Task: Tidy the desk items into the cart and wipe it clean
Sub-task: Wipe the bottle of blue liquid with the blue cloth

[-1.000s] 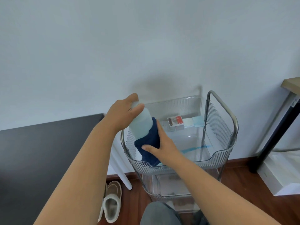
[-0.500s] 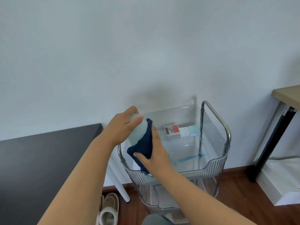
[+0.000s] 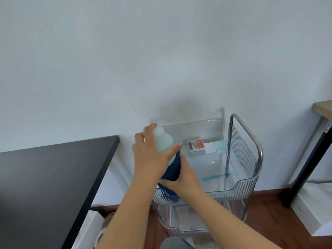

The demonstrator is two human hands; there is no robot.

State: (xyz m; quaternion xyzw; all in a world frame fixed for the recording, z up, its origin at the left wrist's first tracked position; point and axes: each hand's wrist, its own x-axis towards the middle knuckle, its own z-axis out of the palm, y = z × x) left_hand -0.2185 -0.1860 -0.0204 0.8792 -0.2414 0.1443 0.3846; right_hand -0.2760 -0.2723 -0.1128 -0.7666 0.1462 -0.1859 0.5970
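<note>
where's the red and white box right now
In the head view the box lies at the back of the cart's top tray, right of the bottle, with a white pad next on its right.

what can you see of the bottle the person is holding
The bottle looks like translucent, pale bluish-white plastic with a rounded shoulder and a narrower neck or cap at the top. It stands roughly upright over the left end of the cart's top tray. The left hand grips its upper body, thumb across the front. A dark blue cloth, held by the right hand, covers its lower part.
</note>
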